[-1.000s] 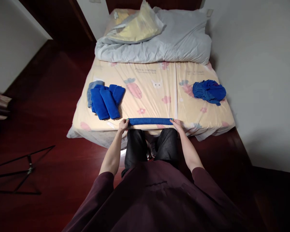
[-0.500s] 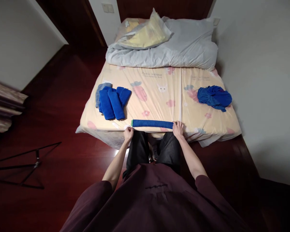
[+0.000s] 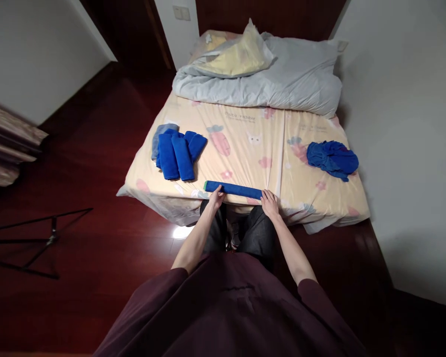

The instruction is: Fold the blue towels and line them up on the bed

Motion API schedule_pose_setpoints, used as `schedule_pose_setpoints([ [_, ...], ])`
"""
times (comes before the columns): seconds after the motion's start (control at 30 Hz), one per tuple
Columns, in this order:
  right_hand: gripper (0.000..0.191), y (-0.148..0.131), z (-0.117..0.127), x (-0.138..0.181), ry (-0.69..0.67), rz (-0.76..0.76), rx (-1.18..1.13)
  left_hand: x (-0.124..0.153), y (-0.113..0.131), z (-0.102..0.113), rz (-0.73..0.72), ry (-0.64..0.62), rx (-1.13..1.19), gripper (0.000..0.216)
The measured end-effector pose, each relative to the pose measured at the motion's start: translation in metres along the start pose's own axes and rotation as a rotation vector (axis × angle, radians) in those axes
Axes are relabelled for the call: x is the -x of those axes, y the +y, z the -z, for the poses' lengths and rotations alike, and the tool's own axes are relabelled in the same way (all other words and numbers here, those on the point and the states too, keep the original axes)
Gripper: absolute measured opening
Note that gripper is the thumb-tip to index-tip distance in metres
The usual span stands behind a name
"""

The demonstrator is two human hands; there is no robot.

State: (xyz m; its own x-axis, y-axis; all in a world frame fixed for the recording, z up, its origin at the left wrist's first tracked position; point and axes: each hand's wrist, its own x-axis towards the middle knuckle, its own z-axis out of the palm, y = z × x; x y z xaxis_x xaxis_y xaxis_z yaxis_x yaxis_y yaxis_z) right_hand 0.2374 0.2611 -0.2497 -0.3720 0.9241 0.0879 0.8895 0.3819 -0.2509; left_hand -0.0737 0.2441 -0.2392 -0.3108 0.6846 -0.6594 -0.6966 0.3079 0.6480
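A blue towel folded into a long narrow strip (image 3: 233, 189) lies along the near edge of the bed (image 3: 245, 148). My left hand (image 3: 216, 198) rests on the strip near its left end, fingers curled onto the cloth. My right hand (image 3: 269, 202) presses on its right end, fingers bent over the edge. Several folded blue towels (image 3: 178, 154) lie side by side at the bed's left. A crumpled pile of blue cloth (image 3: 332, 158) sits at the bed's right.
A grey duvet (image 3: 275, 79) with a yellow pillow (image 3: 238, 57) is heaped at the head of the bed. White wall runs along the right. Dark red wooden floor lies to the left, with a black metal stand (image 3: 40, 243) on it.
My left hand has moved right from beyond the strip's left end onto the towel. The towel strip now lies slightly slanted. The view has shifted to the left.
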Motion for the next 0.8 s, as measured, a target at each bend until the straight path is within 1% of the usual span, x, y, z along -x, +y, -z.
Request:
schedule_pose_setpoints([
  [0.07,0.055,-0.005,-0.002,0.003,0.001,-0.019,0.001,-0.004,0.003,-0.009,-0.025,0.024,0.04,0.027],
  [0.13,0.056,-0.009,-0.002,0.005,-0.007,-0.031,-0.007,-0.007,0.005,-0.019,-0.057,0.046,0.067,0.035],
  [0.2,0.056,-0.011,0.001,0.005,-0.023,-0.038,-0.019,-0.007,0.009,-0.03,-0.095,0.066,0.082,0.043],
  [0.27,0.055,-0.012,0.006,0.003,-0.043,-0.047,-0.027,-0.004,0.015,-0.039,-0.132,0.07,0.084,0.046],
  [0.37,0.058,-0.014,0.017,-0.006,-0.058,-0.06,-0.035,0.004,0.026,-0.051,-0.179,0.029,0.07,0.042],
  [0.47,0.07,-0.026,0.028,-0.021,-0.044,-0.049,-0.084,0.014,0.039,-0.061,-0.222,-0.038,0.054,0.038],
  [0.57,0.083,-0.05,0.037,-0.041,-0.038,-0.028,-0.189,0.025,0.056,-0.07,-0.307,-0.137,0.011,0.04],
  [0.63,0.084,-0.071,0.042,-0.057,-0.047,-0.038,-0.285,0.032,0.071,-0.075,-0.401,-0.226,-0.042,0.044],
  [0.73,0.074,-0.105,0.046,-0.083,-0.04,-0.082,-0.454,0.044,0.098,-0.078,-0.565,-0.332,-0.144,0.049],
  [0.8,0.066,-0.129,0.049,-0.099,-0.015,-0.104,-0.564,0.052,0.12,-0.078,-0.669,-0.377,-0.237,0.05],
])
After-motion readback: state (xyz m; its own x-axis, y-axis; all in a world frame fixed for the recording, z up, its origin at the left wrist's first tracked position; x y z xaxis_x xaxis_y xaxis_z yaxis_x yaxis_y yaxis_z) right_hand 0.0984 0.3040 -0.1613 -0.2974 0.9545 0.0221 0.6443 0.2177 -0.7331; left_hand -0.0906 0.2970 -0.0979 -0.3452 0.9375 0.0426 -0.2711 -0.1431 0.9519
